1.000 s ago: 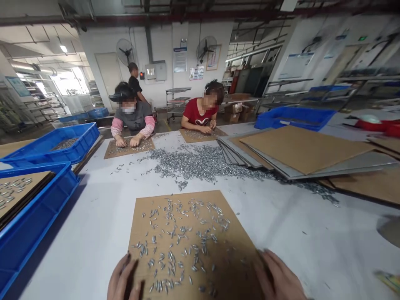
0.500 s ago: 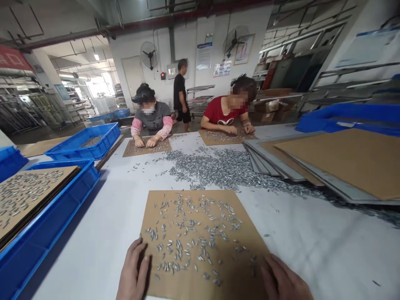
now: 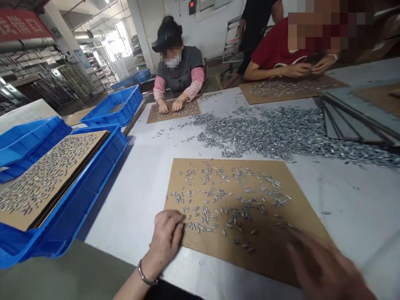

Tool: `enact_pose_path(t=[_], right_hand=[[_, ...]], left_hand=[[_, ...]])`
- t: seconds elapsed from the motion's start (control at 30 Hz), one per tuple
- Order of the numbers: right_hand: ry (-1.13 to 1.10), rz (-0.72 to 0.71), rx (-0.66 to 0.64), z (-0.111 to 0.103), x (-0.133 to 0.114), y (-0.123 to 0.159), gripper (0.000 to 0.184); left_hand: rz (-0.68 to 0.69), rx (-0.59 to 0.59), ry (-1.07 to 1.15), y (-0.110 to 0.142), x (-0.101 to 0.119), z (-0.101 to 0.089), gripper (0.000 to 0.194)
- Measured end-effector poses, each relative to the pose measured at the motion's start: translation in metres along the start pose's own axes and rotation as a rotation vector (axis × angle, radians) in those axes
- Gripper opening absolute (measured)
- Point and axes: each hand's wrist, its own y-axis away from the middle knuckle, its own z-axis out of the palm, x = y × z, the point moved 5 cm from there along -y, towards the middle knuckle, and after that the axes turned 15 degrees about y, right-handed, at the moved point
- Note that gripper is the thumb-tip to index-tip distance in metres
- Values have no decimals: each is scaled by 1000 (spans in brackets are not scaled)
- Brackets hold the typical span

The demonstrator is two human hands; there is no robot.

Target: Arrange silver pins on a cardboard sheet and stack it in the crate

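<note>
A brown cardboard sheet (image 3: 268, 254) lies before me on the white table, with many small silvery, spindle-shaped metal pieces (image 3: 204, 214) scattered over it. At its near left edge rests my left hand (image 3: 167, 233), a metal bracelet on the wrist. Its fingers are loosely bent beside the pieces, with the thumb a little apart, so the hand is open. Over the sheet's near right part is my right hand (image 3: 328, 262), smeared by motion. Its fingers reach out apart, with nothing visible in them. Whether they touch the sheet I cannot tell.
Beyond the sheet spreads a heap of metal pieces (image 3: 259, 129). Blue trays (image 3: 93, 179) stand at left, one bearing stacked cardboard sheets (image 3: 50, 175) covered with pieces. Grey sheets (image 3: 353, 116) are stacked at right. Two co-workers (image 3: 179, 71) bend over cardboard opposite; another person stands behind.
My view has turned left and come closer. My left hand has bent its fingers at the sheet's edge. My right hand has left the right edge and moved over the sheet.
</note>
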Motion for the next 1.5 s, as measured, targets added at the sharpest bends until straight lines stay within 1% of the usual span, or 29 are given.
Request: enact_pose_path(t=[0.03,0.07,0.13,0.17,0.23,0.3,0.37,0.43,0.5,0.6,0.67,0.73,0.83,0.93,1.07,1.13,1.23,1.33,1.4,1.5], right_hand=[[-35,-64,-12,2,-22,0,41],[-72,-163,-27,5,-45,1,36],[-141,-419,-89,11,-92,4,33],[-158,-524,-117,14,-111,6,34],[-144,-623,-155,16,-135,6,37],[-106,-608,-151,15,-144,4,36],[-88,-561,-125,11,-146,3,30],[-90,-535,-138,11,-153,4,26],[-80,-555,-171,14,-165,6,25],[14,-544,-174,20,-184,5,26],[57,-525,-155,20,-192,2,29],[31,-523,-159,17,-194,1,33],[-54,-517,-218,11,-193,1,37],[-70,-494,-263,11,-188,1,35],[-84,-453,-271,15,-184,-6,33],[-84,-485,-258,19,-186,-11,32],[-22,-564,-269,28,-190,-17,29],[56,-587,-288,38,-192,-20,27],[83,-584,-286,40,-193,-20,25],[103,-573,-294,39,-195,-19,22]], left_hand=[[12,-62,-5,-2,5,6,26],[25,-111,-9,-3,9,10,25],[51,-167,-22,-5,12,17,23],[58,-179,-29,-4,12,18,22],[59,-184,-27,-2,8,15,21],[41,-169,8,1,3,6,19],[12,-116,48,5,-1,-6,17],[-27,-67,60,10,-4,-13,16],[-78,-50,39,15,-7,-13,13],[-150,-52,-12,20,-9,-4,7],[-180,-45,-34,23,-10,2,8],[-205,-37,-35,23,-11,5,9],[-228,-29,-18,22,-10,6,8],[-231,-24,-20,20,-8,7,10],[-235,-52,-27,15,-7,8,17],[-243,-82,1,12,-8,6,18],[-282,-165,26,5,-10,1,18],[-311,-225,19,-1,-12,-4,19],[-318,-229,33,-4,-12,-7,20],[-320,-199,65,-7,-12,-8,20]])
